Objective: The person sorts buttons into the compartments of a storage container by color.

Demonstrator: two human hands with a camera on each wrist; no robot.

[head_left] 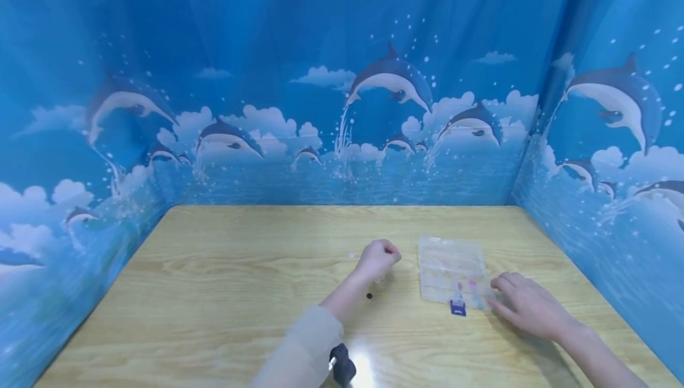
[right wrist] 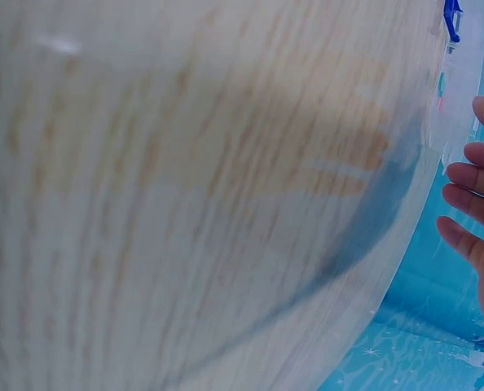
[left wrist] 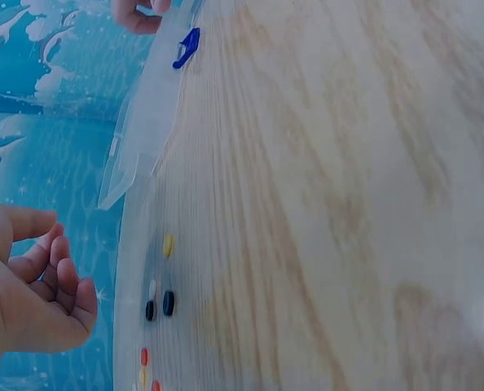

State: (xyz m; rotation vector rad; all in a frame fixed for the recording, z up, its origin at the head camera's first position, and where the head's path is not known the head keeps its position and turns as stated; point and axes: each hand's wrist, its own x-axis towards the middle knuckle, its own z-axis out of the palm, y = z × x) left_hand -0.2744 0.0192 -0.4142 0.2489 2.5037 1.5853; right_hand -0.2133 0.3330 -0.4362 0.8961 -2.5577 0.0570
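Note:
My left hand (head_left: 378, 259) is above the table to the left of a clear plastic compartment box (head_left: 451, 255). Its fingers are loosely curled, and the left wrist view shows nothing between the thumb and the fingers (left wrist: 63, 273). Small flat pieces lie near this hand: black (left wrist: 169, 303), yellow (left wrist: 168, 246), red (left wrist: 144, 357) and white. At the box's right side is my right hand (head_left: 526, 305), fingers relaxed and slightly bent, holding nothing visible. Whether it touches the box is unclear. The box lies open, with a blue latch (head_left: 458, 307) at its front edge.
A few pink bits (head_left: 472, 284) show in the box's front compartments. The wood-grain table (head_left: 214, 293) is enclosed at the back and sides by a blue dolphin-print curtain (head_left: 267, 79).

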